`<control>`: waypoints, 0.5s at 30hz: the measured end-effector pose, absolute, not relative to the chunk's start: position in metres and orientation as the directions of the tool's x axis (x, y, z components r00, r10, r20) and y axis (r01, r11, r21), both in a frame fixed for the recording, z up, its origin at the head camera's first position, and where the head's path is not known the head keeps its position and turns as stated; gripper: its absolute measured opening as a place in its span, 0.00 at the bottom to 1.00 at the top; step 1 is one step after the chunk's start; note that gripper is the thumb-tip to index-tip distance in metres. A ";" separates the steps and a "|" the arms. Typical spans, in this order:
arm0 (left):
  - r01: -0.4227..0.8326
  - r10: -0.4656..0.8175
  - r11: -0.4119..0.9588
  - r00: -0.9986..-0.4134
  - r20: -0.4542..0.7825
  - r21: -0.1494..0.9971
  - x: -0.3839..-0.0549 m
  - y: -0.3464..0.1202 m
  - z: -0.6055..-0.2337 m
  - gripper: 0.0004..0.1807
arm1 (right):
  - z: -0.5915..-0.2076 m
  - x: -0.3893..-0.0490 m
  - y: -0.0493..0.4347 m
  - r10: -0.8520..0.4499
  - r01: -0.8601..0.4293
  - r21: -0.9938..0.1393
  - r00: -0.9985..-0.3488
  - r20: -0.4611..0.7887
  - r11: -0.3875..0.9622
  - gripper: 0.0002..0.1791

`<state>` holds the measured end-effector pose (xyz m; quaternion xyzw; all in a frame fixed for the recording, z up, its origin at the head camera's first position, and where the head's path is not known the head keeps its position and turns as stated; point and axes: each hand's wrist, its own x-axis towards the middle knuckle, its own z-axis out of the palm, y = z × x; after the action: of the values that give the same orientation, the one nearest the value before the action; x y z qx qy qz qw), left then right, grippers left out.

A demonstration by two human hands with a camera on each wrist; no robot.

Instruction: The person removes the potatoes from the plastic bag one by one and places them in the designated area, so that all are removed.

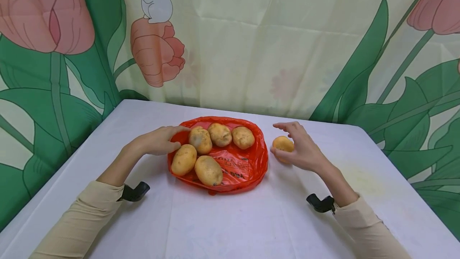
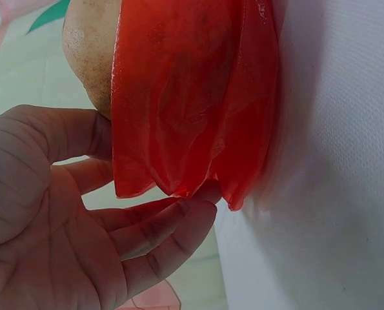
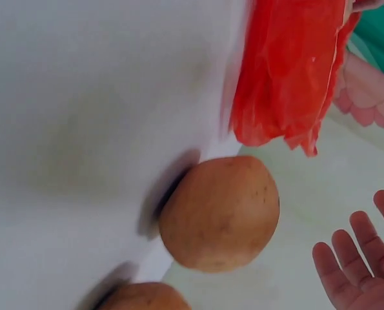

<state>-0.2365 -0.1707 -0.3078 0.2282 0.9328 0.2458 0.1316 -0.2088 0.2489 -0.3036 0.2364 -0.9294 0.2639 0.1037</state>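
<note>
Left fingers (image 2: pixel 169 250): curving apart, touching the red bag (image 1: pixel 233 169).
Right fingers (image 1: pixel 290 127): spreading above two loose potatoes (image 3: pixel 221 213), gripping neither.
Loose potatoes: lying between bag and right edge of tabletop (image 1: pixel 223 223).
Roll risk: careless nudging could be sending one off.
Bag mouth: facing up, long axis following far edge.

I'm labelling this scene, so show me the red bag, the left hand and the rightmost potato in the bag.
Red bag (image 1: pixel 230 157): head view, bare inner bottom.
Left hand (image 1: pixel 159 140): head view, back of the hand.
Rightmost potato (image 1: pixel 242 137): head view, its middle.
</note>
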 end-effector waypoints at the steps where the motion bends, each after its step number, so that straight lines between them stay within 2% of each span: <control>1: 0.361 0.491 0.774 -0.861 -0.134 0.519 -0.237 -0.171 -0.308 0.32 | -0.304 -0.209 0.246 -0.385 -0.494 -0.452 -0.868 0.315 0.743 0.37; 15: 0.335 0.471 0.788 -0.868 -0.156 0.517 -0.235 -0.170 -0.306 0.33 | -0.309 -0.219 0.215 -0.457 -0.559 -0.486 -0.829 0.323 0.672 0.37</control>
<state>-0.2346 -0.1699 -0.3062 0.2156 0.9351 0.2440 0.1398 -0.2186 0.2145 -0.3094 0.2789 -0.9102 0.2935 0.0872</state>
